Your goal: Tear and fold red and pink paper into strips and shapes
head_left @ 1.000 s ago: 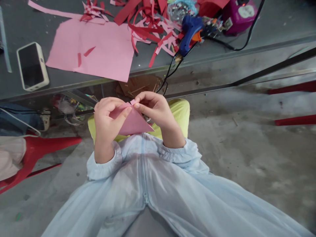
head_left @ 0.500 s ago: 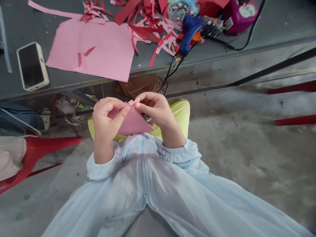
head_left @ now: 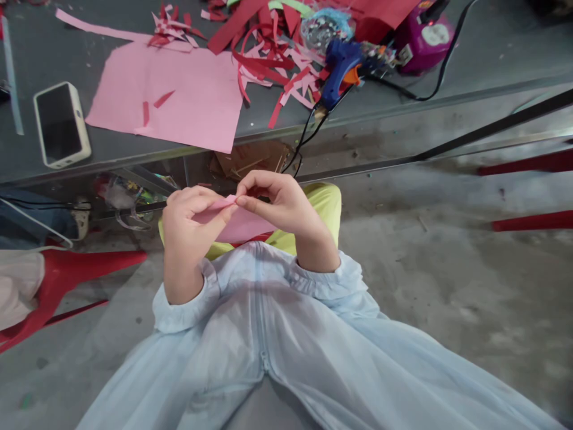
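Note:
Over my lap, a piece of pink paper [head_left: 250,226] is held between both hands. My left hand [head_left: 192,224] pinches its upper edge between thumb and fingers, and the curled fingers cover part of the sheet. Thumb and forefinger of my right hand [head_left: 280,200] press on the same edge, close beside the left thumb, where a small fold or tab of the paper sticks up. The lower part of the sheet hangs down in front of my jacket. A bit of red shows beneath it; what that is I cannot tell.
On the grey table [head_left: 179,158] lie a larger pink sheet [head_left: 192,98], a phone [head_left: 58,125], red and pink paper strips [head_left: 268,57], a blue glue gun [head_left: 338,71] with a black cord, and a purple box [head_left: 423,42]. A red stool [head_left: 62,280] stands at left.
My right hand has shifted slightly left, closer to the left thumb. The pink paper has tilted, so its pointed right corner no longer shows. Both hands still pinch it.

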{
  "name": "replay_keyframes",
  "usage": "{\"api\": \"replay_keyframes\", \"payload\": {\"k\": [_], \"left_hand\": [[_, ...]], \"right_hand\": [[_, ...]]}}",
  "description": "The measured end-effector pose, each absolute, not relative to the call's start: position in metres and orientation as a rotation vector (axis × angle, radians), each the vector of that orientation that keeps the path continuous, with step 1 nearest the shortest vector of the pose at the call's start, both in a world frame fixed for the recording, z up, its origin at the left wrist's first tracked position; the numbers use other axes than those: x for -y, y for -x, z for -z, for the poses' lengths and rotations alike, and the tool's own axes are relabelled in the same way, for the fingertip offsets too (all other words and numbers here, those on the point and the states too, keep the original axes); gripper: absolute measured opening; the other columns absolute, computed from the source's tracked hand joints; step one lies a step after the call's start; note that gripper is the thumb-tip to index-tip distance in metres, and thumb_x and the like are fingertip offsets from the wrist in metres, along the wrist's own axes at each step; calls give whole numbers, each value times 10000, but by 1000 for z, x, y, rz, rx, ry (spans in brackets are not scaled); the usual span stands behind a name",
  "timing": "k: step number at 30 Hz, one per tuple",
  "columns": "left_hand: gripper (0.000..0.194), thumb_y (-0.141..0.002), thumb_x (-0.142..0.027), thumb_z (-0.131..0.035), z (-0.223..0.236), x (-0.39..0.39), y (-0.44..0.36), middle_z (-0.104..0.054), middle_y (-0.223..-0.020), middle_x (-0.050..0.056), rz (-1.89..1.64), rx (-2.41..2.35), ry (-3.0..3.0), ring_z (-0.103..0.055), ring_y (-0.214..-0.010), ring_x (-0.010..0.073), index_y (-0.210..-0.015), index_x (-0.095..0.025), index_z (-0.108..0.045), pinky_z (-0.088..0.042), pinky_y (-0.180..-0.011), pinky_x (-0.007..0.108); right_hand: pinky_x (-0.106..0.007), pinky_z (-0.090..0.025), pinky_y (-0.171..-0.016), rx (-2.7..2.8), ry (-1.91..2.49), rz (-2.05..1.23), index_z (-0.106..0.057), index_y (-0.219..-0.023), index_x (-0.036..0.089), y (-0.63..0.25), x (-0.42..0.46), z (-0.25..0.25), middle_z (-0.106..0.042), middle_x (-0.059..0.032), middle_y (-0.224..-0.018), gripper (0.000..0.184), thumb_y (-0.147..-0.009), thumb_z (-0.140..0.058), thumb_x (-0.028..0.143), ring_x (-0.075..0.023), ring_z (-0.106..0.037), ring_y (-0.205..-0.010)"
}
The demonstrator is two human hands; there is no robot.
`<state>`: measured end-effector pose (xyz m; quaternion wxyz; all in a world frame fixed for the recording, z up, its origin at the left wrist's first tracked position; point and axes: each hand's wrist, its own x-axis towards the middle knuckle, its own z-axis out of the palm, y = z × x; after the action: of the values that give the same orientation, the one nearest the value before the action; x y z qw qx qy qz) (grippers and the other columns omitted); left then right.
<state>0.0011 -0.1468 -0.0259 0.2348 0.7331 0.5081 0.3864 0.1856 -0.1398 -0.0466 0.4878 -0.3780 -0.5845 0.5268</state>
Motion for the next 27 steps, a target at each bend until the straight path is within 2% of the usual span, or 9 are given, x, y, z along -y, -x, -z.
{"api": "replay_keyframes", "payload": {"k": [5,9,13,17,22,27], "left_hand": [[14,-789,-314,-802,30,149,-5,-727,-770,-42,-1182,-1391,-1955,-659,-730,154,-786,-317,-788,-506,-785,368],[45,-779,-281,-805,33,148,-4,-732,-776,-47,-1243,-1350,-1930,-667,-743,153,-770,-318,-782,-510,-774,355],[33,-785,-304,-786,31,146,-1,-737,-784,-37,-1154,-1361,-1939,-669,-743,165,-760,-322,-773,-517,-750,359],[76,-739,-235,-787,28,146,1,-748,-758,-20,-1010,-1331,-1949,-672,-723,176,-700,-292,-756,-506,-700,355],[62,-734,-211,-780,31,147,1,-750,-744,-12,-1023,-1312,-1924,-670,-705,163,-711,-266,-762,-514,-705,332],[66,-726,-209,-789,33,146,0,-747,-738,-14,-1040,-1321,-1932,-669,-707,160,-728,-272,-771,-518,-710,328]], "right_hand": [[-284,-435,-672,1370,925,-1251,-674,-805,174,-180,142,48,-668,-10,-780,324,-825,-760,486,-127,-569,-730],[-281,-438,-661,1314,931,-1274,-682,-819,174,-176,143,51,-668,-9,-783,356,-822,-754,523,-119,-556,-707],[-279,-448,-673,1280,928,-1328,-695,-820,174,-176,142,53,-681,-14,-796,351,-801,-780,515,-127,-576,-737],[-270,-434,-661,1304,929,-1387,-710,-818,167,-180,141,55,-680,-12,-780,316,-792,-800,468,-120,-567,-723],[-273,-429,-648,1365,967,-1470,-720,-831,153,-187,139,54,-698,-29,-793,296,-786,-799,434,-122,-572,-712],[-258,-415,-643,1346,954,-1433,-689,-789,153,-186,139,54,-655,-5,-741,261,-798,-783,397,-110,-552,-701]]}}
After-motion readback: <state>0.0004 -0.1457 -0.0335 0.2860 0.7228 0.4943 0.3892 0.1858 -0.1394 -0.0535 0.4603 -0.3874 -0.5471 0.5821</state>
